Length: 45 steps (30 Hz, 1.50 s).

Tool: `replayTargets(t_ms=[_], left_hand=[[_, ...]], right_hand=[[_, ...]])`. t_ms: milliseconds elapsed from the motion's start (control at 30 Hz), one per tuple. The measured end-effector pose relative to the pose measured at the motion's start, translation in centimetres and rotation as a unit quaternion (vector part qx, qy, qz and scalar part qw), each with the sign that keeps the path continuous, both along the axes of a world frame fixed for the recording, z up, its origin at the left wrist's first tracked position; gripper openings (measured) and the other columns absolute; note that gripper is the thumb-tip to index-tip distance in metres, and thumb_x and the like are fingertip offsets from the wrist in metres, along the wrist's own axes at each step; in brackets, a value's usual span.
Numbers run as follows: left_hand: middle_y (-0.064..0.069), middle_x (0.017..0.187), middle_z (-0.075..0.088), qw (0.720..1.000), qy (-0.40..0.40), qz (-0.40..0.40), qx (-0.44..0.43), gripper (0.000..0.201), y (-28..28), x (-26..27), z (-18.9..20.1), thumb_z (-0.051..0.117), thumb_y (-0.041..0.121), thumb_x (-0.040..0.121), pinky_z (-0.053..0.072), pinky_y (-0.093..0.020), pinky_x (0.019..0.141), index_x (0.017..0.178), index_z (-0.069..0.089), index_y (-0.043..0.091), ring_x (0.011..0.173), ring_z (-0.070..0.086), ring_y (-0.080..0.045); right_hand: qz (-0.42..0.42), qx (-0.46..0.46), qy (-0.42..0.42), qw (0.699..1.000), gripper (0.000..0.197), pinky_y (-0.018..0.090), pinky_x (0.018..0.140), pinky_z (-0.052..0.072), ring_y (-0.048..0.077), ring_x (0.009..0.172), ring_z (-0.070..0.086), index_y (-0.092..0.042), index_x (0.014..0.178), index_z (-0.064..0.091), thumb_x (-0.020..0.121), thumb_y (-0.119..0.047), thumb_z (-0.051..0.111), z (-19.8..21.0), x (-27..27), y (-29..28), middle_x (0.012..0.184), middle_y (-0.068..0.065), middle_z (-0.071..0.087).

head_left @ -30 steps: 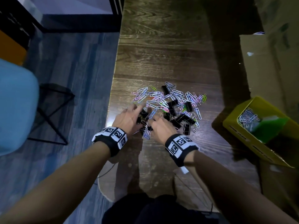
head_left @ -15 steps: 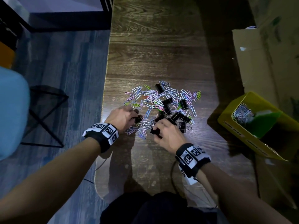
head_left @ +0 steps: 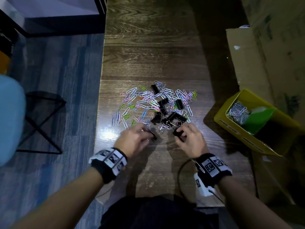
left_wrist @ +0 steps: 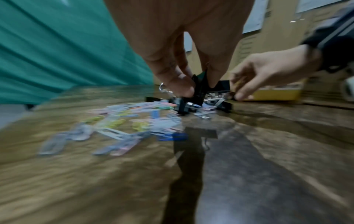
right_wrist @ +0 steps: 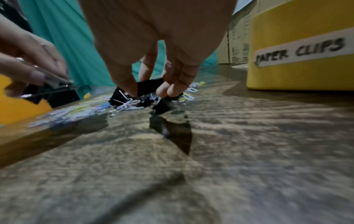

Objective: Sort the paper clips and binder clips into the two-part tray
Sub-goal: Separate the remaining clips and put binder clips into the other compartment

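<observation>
A dark wood-grain table is lit from above, with glare near its left edge. Blue-grey plank flooring is seen to the left, where a black metal frame stands. Cardboard boxes are stacked at right.

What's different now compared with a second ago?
Both hands have drawn back from the pile toward the person. The left hand now pinches black binder clips; the right hand pinches another binder clip. The paper clips and yellow tray stayed put.
</observation>
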State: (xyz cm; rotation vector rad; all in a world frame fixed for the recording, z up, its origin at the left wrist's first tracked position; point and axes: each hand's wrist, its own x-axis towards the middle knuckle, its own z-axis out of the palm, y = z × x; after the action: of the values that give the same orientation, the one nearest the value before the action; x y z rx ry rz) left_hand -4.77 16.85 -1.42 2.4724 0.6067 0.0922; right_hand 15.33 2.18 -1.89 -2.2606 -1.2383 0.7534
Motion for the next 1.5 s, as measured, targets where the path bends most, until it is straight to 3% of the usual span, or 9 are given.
replayTargets(t_ms=[100, 233, 333, 500, 633, 767, 1167, 1367, 1500], left_hand=[[-0.001, 0.103, 0.06, 0.994, 0.044, -0.101, -0.022, 0.026, -3.8, 3.0, -0.4, 0.047, 0.031, 0.078, 0.056, -0.038, 0.059, 0.095, 0.067, 0.028, 0.075, 0.066, -0.026], [-0.003, 0.124, 0.048, 0.973, 0.167, -0.157, -0.023, 0.031, -5.8, 6.7, 0.2, 0.049, 0.03, 0.09, 0.047, -0.04, 0.083, 0.119, 0.059, 0.026, 0.11, 0.052, -0.028], [-0.003, 0.116, 0.057, 0.978, 0.056, -0.2, -0.013, 0.036, -4.5, 6.8, 0.1, 0.063, 0.033, 0.085, 0.047, -0.03, 0.077, 0.119, 0.06, 0.022, 0.098, 0.058, -0.02], [-0.008, 0.108, 0.065, 0.997, -0.055, 0.038, 0.03, 0.03, 4.5, 3.9, -1.6, 0.048, 0.033, 0.092, 0.053, -0.043, 0.08, 0.112, 0.062, 0.016, 0.098, 0.061, -0.026], [-0.008, 0.154, 0.022, 0.983, 0.141, 0.111, 0.05, 0.056, 11.6, 3.9, -2.5, 0.042, 0.038, 0.095, 0.026, -0.049, 0.112, 0.146, 0.023, 0.022, 0.139, 0.025, -0.03], [0.003, 0.157, -0.004, 0.964, 0.258, 0.047, 0.035, 0.06, 14.0, 5.1, -3.3, 0.027, 0.049, 0.096, 0.012, -0.055, 0.114, 0.147, 0.002, 0.032, 0.145, 0.001, -0.025], [0.003, 0.158, -0.002, 0.974, 0.226, 0.008, 0.029, 0.056, 5.2, 0.0, -4.5, 0.027, 0.041, 0.098, -0.003, -0.054, 0.113, 0.148, 0.006, 0.027, 0.144, -0.009, -0.023], [0.01, 0.155, -0.009, 0.973, 0.227, -0.015, 0.02, 0.065, 0.9, -0.9, -4.0, 0.001, 0.057, 0.086, -0.004, -0.054, 0.114, 0.147, 0.001, 0.032, 0.139, -0.019, -0.012], [0.011, 0.154, -0.007, 0.983, 0.169, 0.074, 0.019, 0.058, 3.6, 0.7, -3.3, 0.021, 0.052, 0.095, -0.004, -0.048, 0.113, 0.147, 0.006, 0.031, 0.143, -0.01, -0.012]], right_hand=[[-0.032, -0.077, -0.017, 0.996, 0.023, 0.037, 0.081, 0.053, 0.023, 0.083, 0.061, -0.015, 0.102, 0.062, 0.081, -0.02, 0.069, -0.1, 1.1, -0.9, 0.117, 0.005, 0.049], [-0.047, -0.131, -0.039, 0.99, 0.023, 0.038, 0.088, 0.051, 0.025, 0.094, 0.06, -0.018, 0.106, 0.061, 0.084, -0.025, 0.065, 0.8, 1.6, -0.9, 0.126, 0.003, 0.04], [-0.059, -0.087, -0.076, 0.992, 0.02, 0.043, 0.094, 0.047, 0.026, 0.113, 0.05, -0.017, 0.105, 0.063, 0.086, -0.026, 0.06, 1.6, 1.2, -0.6, 0.131, 0.007, 0.041], [0.106, 0.04, -0.133, 0.985, 0.032, 0.052, 0.107, 0.035, 0.034, 0.133, 0.037, -0.017, 0.108, 0.064, 0.077, -0.024, 0.067, 1.0, -2.2, 0.5, 0.141, 0.017, 0.044], [0.258, -0.027, -0.184, 0.948, 0.066, 0.056, 0.111, 0.004, 0.032, 0.145, 0.013, -0.024, 0.136, 0.044, 0.075, -0.018, 0.068, -0.3, -5.4, 2.5, 0.158, 0.008, 0.017], [0.298, -0.101, -0.215, 0.925, 0.072, 0.058, 0.108, -0.013, 0.031, 0.146, -0.008, -0.021, 0.147, 0.026, 0.083, -0.019, 0.059, -0.8, -6.6, 4.5, 0.16, 0.005, -0.003], [0.226, -0.182, -0.23, 0.929, 0.066, 0.057, 0.114, -0.005, 0.026, 0.146, -0.014, -0.016, 0.148, 0.024, 0.093, -0.046, 0.044, -1.0, -3.3, 2.6, 0.16, 0.003, -0.008], [0.212, -0.207, -0.241, 0.924, 0.065, 0.056, 0.113, -0.008, 0.027, 0.142, -0.02, -0.018, 0.149, 0.017, 0.096, -0.049, 0.037, -1.4, -1.2, 1.2, 0.157, 0.005, -0.015], [0.195, -0.19, -0.223, 0.936, 0.065, 0.054, 0.11, -0.009, 0.031, 0.144, -0.011, -0.014, 0.147, 0.026, 0.091, -0.036, 0.051, -0.5, -1.0, 0.9, 0.159, 0.01, -0.002]])
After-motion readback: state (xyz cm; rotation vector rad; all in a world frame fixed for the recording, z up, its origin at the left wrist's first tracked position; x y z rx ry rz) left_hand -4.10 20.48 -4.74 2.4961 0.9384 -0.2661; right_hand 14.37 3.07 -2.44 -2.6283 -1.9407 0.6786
